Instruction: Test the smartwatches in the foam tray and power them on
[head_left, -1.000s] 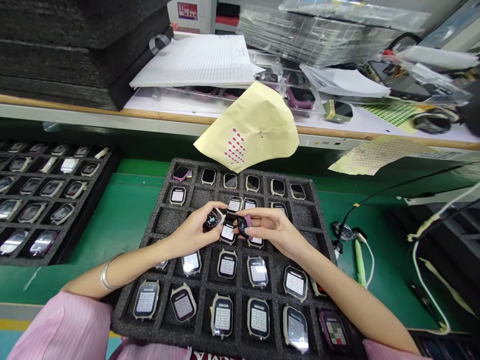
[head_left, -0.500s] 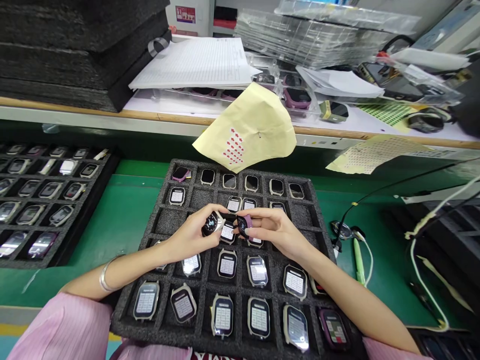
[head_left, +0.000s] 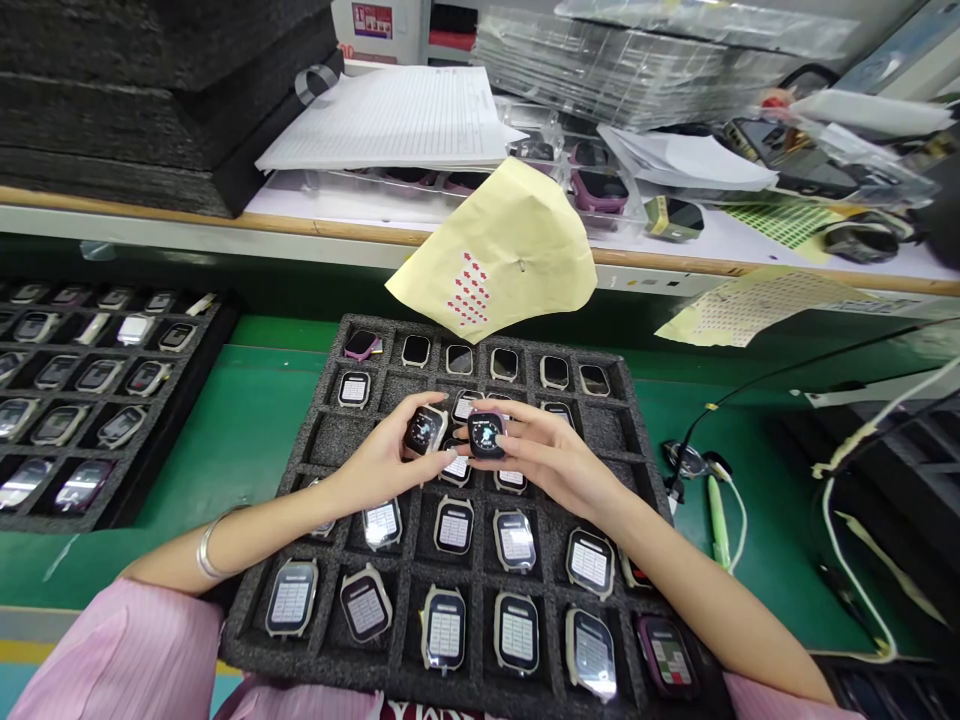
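Note:
My left hand (head_left: 397,448) is closed on a smartwatch with a light-coloured case (head_left: 426,430), its lit dial turned up toward me. Between the fingers of my right hand (head_left: 536,440) is a smartwatch with a purple case (head_left: 486,435), also showing a lit dial. The two watches are close together but apart, without straps. Both hands hover over a black foam tray (head_left: 409,580) divided into compartments. Most of its compartments hold strapless watches, many with pale list screens, such as the light-framed watch (head_left: 517,635) near the front. My hands and forearms hide some compartments.
Another foam tray of watches (head_left: 124,490) lies at the left. Black foam blocks (head_left: 112,110) are stacked on the shelf beside papers (head_left: 390,120) and clear plastic trays (head_left: 600,70). A yellow sticker sheet (head_left: 502,250) hangs off the shelf edge. Cables (head_left: 829,520) run along the right.
Both watches have turned so their dials face up toward me; before, they were tilted edge-on toward each other. My hands have stayed in nearly the same place.

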